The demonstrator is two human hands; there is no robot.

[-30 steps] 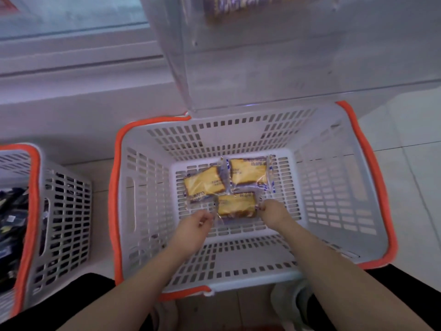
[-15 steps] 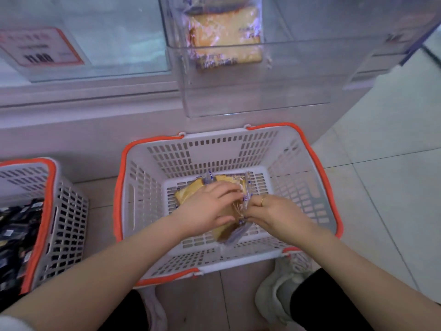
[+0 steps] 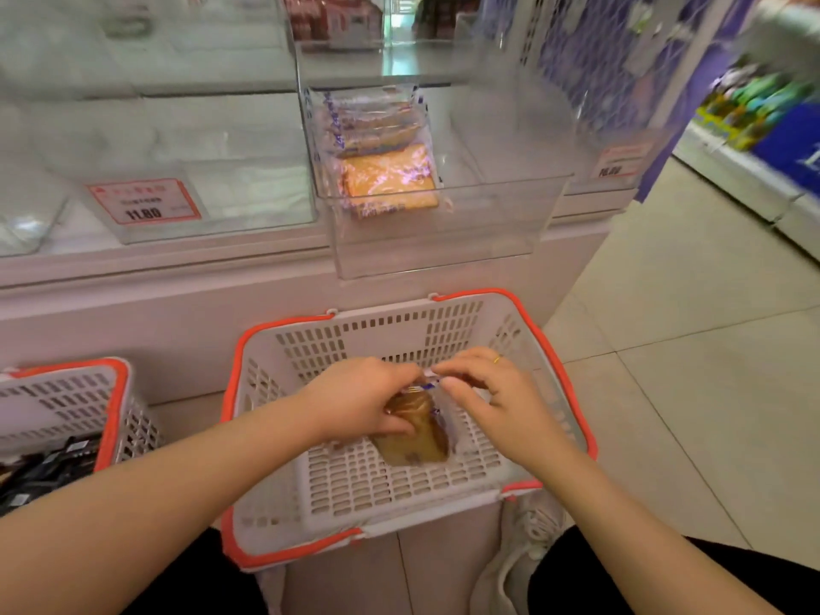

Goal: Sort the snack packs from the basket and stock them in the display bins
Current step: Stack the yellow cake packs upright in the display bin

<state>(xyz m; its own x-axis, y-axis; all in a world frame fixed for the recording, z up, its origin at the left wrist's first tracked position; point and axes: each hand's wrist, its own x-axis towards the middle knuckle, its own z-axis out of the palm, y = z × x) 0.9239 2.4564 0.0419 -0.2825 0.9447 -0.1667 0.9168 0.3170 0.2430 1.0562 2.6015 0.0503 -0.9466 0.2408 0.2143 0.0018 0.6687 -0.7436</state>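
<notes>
Golden snack packs (image 3: 415,430) gripped between left hand (image 3: 361,399) and right hand (image 3: 486,392).

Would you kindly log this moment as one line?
left hand grips snack packs | right hand pinches wrapper | over basket | bin part-stocked

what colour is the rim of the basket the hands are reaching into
Orange-red rim on a white slotted basket, clearest in the head view.

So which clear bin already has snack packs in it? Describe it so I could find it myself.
Start at the orange-rimmed basket where the left hand and right hand grip snack packs. Directly above it a clear display bin juts out from the white counter. Unlike its neighbours, it holds a stack of golden cake packs.
</notes>
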